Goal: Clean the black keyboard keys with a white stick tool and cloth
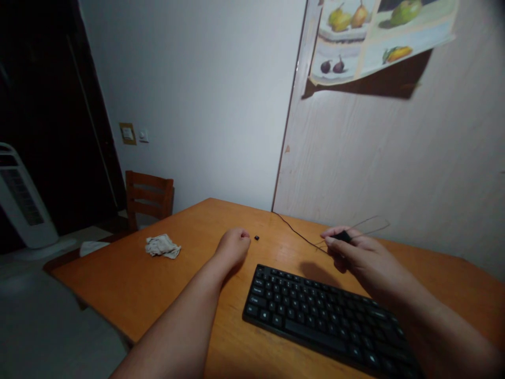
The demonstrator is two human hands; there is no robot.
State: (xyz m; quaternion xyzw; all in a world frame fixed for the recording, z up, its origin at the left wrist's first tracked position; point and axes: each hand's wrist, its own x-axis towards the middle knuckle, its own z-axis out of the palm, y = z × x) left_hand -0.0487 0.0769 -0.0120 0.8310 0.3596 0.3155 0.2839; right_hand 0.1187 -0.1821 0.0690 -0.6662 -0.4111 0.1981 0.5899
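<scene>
My right hand (361,255) is raised above the back edge of the black keyboard (311,310). Its fingers pinch the black handle of what looks like a wire keycap puller (344,236), with thin wire sticking out on both sides. My left hand (233,247) rests on the table as a loose fist, left of the keyboard's far corner. Whether anything is inside that fist is hidden. Just right of the knuckles lies a small black keycap (256,238).
A crumpled pale cloth (162,246) lies on the wooden table (197,223) at the left. From the wall, a thin black cable (294,229) runs over the tabletop toward my right hand. A wooden chair (150,195) stands beyond the left edge, and a white tower fan (26,200) farther left.
</scene>
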